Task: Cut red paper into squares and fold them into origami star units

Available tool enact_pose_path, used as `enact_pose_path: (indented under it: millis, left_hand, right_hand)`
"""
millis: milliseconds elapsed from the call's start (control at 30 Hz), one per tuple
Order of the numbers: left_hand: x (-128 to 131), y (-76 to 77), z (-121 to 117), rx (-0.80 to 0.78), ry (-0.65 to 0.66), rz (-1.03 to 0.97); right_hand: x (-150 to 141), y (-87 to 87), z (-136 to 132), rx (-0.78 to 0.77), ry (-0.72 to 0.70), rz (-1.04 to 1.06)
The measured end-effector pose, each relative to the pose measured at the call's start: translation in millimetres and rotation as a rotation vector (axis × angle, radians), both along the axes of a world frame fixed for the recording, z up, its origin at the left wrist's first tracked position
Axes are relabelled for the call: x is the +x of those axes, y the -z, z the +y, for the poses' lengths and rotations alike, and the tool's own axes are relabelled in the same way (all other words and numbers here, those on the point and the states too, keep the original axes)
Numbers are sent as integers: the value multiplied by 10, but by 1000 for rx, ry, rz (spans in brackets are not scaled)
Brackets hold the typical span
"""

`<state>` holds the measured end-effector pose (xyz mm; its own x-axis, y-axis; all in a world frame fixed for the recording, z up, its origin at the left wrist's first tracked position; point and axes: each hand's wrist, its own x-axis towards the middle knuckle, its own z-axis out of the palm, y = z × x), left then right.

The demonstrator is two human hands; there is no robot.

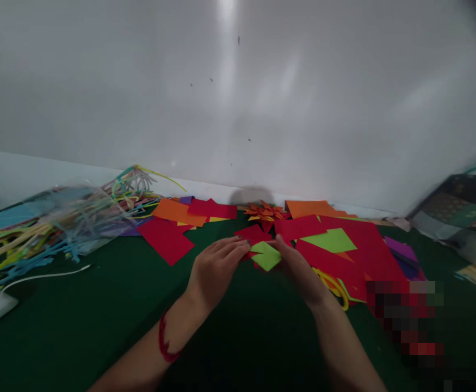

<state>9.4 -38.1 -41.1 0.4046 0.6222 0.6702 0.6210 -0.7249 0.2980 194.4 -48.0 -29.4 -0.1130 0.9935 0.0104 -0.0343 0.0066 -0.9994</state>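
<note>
A small folded piece of lime-green paper [267,257] is held between my two hands above the table. My left hand [217,267] has its fingers closed at the paper's left edge. My right hand [298,267] grips the opposite edge, with the thumb side showing and the other fingers mostly hidden. Just beyond the hands lie red paper squares [252,234] and a pointed orange and red folded-paper piece [264,211]. To the right, a flat lime-green sheet [331,240] rests on larger red paper [378,250].
Yellow-handled scissors [335,288] lie partly under the red paper. At left are many coloured pipe cleaners [58,239], a clear plastic bag [94,212] and a white cable [50,276]. Orange paper [180,211] lies by the pale wall [238,109]. A bag [458,207] stands at right.
</note>
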Motion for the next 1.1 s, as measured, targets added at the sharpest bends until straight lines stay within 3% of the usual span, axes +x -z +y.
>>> enact_pose_path:
  millis: [100, 200, 333, 433, 800, 1000, 1100]
  left_hand:
    - [44, -27, 19, -15, -59, -134]
    - [67, -48, 63, -208, -133, -469]
    - [60, -38, 138, -762, 118, -782]
    - [63, -36, 144, -959, 186, -778]
    - [65, -31, 92, -943, 133, -638]
    - [51, -54, 29, -688, -105, -377]
    - [46, -82, 27, -679, -63, -320]
  right_hand:
    - [-15, 18, 8, -19, -121, 110]
    - [-6, 0, 5, 26, -42, 133]
    - [-15, -28, -17, 14, -63, 126]
    - [-46, -15, -26, 17, -103, 99]
    - [-78, 70, 26, 115, -55, -192]
    - [-123, 64, 5, 188, 2, -315]
    - [-113, 51, -3, 181, -20, -338]
